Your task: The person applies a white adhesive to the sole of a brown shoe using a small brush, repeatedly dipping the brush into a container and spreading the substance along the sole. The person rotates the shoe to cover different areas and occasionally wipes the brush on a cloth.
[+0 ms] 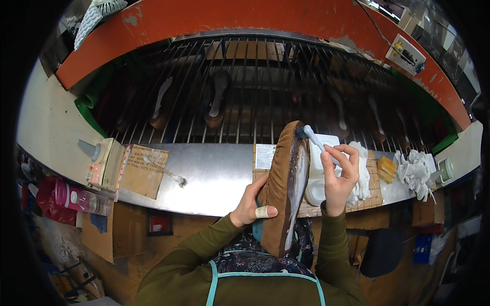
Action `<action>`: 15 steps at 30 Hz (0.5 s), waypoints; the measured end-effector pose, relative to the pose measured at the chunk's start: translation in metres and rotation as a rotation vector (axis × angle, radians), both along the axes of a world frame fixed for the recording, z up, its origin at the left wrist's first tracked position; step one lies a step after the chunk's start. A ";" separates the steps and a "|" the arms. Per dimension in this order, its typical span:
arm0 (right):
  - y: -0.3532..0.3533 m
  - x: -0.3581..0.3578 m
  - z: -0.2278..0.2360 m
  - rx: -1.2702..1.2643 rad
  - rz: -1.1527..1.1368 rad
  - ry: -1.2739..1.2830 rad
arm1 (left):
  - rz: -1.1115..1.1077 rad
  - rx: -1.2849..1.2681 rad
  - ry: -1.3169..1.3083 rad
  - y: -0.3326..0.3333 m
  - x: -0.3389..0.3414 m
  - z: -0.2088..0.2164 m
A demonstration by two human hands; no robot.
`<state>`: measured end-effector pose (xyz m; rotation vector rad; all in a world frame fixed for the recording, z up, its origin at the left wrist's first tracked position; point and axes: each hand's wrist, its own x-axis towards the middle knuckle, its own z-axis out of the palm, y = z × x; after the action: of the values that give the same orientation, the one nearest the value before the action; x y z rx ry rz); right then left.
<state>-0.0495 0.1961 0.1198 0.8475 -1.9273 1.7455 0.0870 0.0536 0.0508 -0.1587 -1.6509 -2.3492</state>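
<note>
Now, seen from the head, the left hand (252, 203) grips a brown shoe (282, 188) from its side, sole turned right, above the metal bench (214, 176); the right hand (341, 178) pinches a white brush (317, 143), its dark tip touching the toe end; a white tub (320, 153) stands just behind.

Single head-worn fisheye view, steeply downward and close over the workbench (204, 178) (edges bent outward)
</note>
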 end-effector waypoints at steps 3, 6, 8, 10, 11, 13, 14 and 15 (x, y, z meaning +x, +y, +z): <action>0.009 -0.007 0.001 0.063 0.098 0.034 | 0.000 -0.012 0.009 0.001 0.000 0.000; 0.019 -0.012 0.000 0.106 0.193 0.068 | -0.005 -0.009 -0.003 0.001 -0.002 0.005; 0.024 -0.012 -0.001 0.121 0.235 0.056 | -0.009 -0.007 -0.004 0.000 -0.004 0.004; 0.030 -0.010 -0.003 0.141 0.262 0.055 | -0.020 0.031 -0.014 0.000 -0.006 0.006; 0.031 -0.009 -0.005 0.154 0.269 0.060 | -0.024 0.049 -0.018 0.000 -0.007 0.007; 0.034 -0.008 -0.008 0.171 0.280 0.069 | -0.048 0.055 -0.031 -0.002 -0.010 0.008; 0.035 -0.008 -0.009 0.176 0.285 0.072 | -0.061 0.073 -0.049 -0.002 -0.011 0.011; 0.037 -0.007 -0.009 0.181 0.290 0.075 | -0.074 0.092 -0.067 -0.003 -0.012 0.014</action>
<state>-0.0567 0.2329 0.1105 1.2945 -2.0154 1.6814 0.0751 0.0509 0.0648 -0.1263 -1.5878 -2.5060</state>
